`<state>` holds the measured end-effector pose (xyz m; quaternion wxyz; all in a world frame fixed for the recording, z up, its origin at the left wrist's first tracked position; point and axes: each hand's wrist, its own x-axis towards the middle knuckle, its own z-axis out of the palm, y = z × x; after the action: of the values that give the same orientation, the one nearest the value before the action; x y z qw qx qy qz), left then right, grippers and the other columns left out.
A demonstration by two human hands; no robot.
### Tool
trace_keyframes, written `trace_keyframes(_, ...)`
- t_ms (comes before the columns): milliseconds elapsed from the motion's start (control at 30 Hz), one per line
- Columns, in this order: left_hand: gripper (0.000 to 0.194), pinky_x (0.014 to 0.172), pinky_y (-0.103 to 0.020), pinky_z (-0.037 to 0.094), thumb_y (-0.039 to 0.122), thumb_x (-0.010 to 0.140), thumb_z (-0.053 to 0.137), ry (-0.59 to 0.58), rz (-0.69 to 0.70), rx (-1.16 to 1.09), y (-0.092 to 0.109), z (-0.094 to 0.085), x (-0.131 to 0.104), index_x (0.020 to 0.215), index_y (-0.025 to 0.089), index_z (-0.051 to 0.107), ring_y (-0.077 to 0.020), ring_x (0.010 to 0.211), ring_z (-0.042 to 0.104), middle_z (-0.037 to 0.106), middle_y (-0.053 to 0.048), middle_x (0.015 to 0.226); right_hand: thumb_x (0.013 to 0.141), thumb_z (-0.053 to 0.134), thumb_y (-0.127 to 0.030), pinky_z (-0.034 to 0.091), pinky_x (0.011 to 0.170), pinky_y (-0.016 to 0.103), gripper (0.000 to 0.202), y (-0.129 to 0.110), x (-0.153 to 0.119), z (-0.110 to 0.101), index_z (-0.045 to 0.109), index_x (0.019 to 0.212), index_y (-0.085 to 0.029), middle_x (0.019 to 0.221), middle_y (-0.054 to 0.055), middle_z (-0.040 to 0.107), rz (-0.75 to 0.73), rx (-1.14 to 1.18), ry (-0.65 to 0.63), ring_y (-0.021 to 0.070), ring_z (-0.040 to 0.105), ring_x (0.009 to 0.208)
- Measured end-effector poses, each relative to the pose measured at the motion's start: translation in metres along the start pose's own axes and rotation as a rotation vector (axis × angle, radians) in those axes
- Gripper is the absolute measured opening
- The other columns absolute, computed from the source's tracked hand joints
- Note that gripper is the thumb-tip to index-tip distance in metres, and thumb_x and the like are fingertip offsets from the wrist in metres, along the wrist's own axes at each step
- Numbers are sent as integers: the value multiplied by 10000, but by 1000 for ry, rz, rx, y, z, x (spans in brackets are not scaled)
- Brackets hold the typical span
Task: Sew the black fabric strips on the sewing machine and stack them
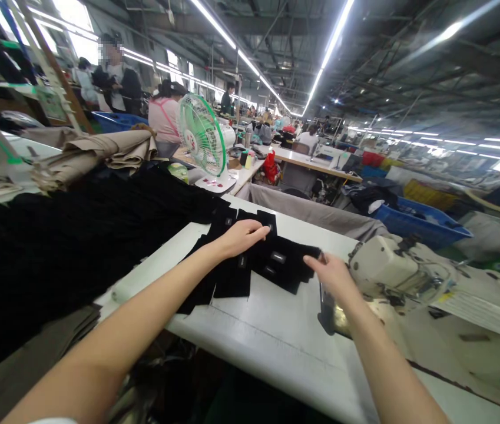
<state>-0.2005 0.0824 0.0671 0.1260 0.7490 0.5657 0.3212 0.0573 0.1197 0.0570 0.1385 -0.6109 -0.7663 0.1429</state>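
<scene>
Several black cloth pieces with small dark labels lie overlapping on the white table [271, 318]. My left hand [245, 237] is over them, its thumb and fingers together at the upper part of the pieces; what they pinch is too small to make out. On the right, my right hand [327, 270] pinches the right edge of a black cloth piece [291, 259] that bears two labels. A sewing machine [391, 265] stands just right of my right hand.
A large heap of black cloth [77, 235] covers the left side. Behind the table are a green fan [203, 135], folded beige cloth [99, 150] and a grey cloth-lined trough [311, 206]. A blue bin [426, 227] sits at the back right. Other people [119, 82] are farther off.
</scene>
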Motion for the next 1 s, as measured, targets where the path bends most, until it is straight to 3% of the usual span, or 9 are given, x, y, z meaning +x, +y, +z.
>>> trace_keyframes(100, 85, 837, -291, 532, 134, 780, 588, -108, -23, 54, -13, 15, 25, 815, 159, 662, -188, 845, 644, 672, -33, 867, 970, 597, -442, 514, 689, 302, 322, 1, -16, 37, 623, 810, -163, 776, 1, 645, 79, -31, -34, 153, 626, 725)
trace_keyframes(233, 491, 911, -284, 532, -7, 628, 589, -213, -30, 62, -28, 43, 28, 1091, 121, 691, -198, 983, 665, 646, -100, 1150, 966, 633, -419, 549, 762, 340, 260, 3, -19, 63, 646, 978, -159, 1005, 41, 662, 134, -46, -71, 157, 636, 835)
trace_keyframes(367, 628, 1077, -393, 454, -1, 627, 626, -224, -90, 59, -38, 53, 21, 1250, 73, 627, -301, 1256, 565, 489, -209, 1411, 942, 652, -337, 547, 705, 314, 224, 0, -11, 59, 634, 1064, -150, 923, 37, 676, 123, 14, -61, 157, 645, 756)
trace_keyframes(467, 657, 1091, -420, 442, 29, 623, 699, -256, -70, 5, -37, 47, 25, 1269, 119, 623, -315, 1304, 530, 512, -176, 1425, 923, 592, -250, 544, 708, 330, 385, -8, -11, 35, 548, 1283, -120, 1027, 115, 697, 37, 68, 57, 209, 675, 810)
trace_keyframes(567, 669, 1003, -379, 506, 75, 644, 743, -332, -12, -112, -27, 39, 32, 1291, 180, 611, -261, 1188, 616, 625, -101, 1325, 921, 529, -235, 515, 870, 375, 482, -19, -12, -5, 479, 1398, -184, 1250, 125, 649, -168, 94, 180, 255, 657, 1032)
trace_keyframes(700, 484, 950, -376, 517, 129, 607, 811, -440, -13, -505, -9, 34, 38, 1077, 166, 702, -239, 1017, 671, 729, -23, 1023, 835, 587, -174, 460, 971, 336, 374, -33, -4, -52, 636, 1199, -243, 1222, 43, 676, -416, 90, 232, 234, 619, 1128)
trace_keyframes(800, 331, 932, -393, 513, 158, 567, 847, -325, -122, -643, -1, 34, 42, 864, 140, 700, -238, 928, 674, 706, -3, 857, 797, 609, -170, 472, 912, 342, 303, -39, 4, -74, 677, 1087, -228, 1106, 45, 705, -449, 53, 285, 237, 642, 1026)
trace_keyframes(900, 232, 901, -371, 523, 171, 685, 766, -228, -166, -709, 7, 31, 42, 890, 133, 664, -204, 900, 677, 696, -10, 870, 796, 621, -205, 467, 776, 349, 119, -38, 7, -93, 691, 892, -220, 957, 53, 699, -426, -11, 318, 247, 641, 876)
trace_keyframes(1000, 230, 883, -342, 532, 173, 721, 754, -211, -175, -811, 25, 29, 22, 921, 137, 647, -187, 902, 685, 702, -19, 902, 802, 651, -237, 419, 673, 324, 29, -38, 11, -113, 676, 791, -227, 834, 32, 684, -396, -111, 274, 236, 625, 760)
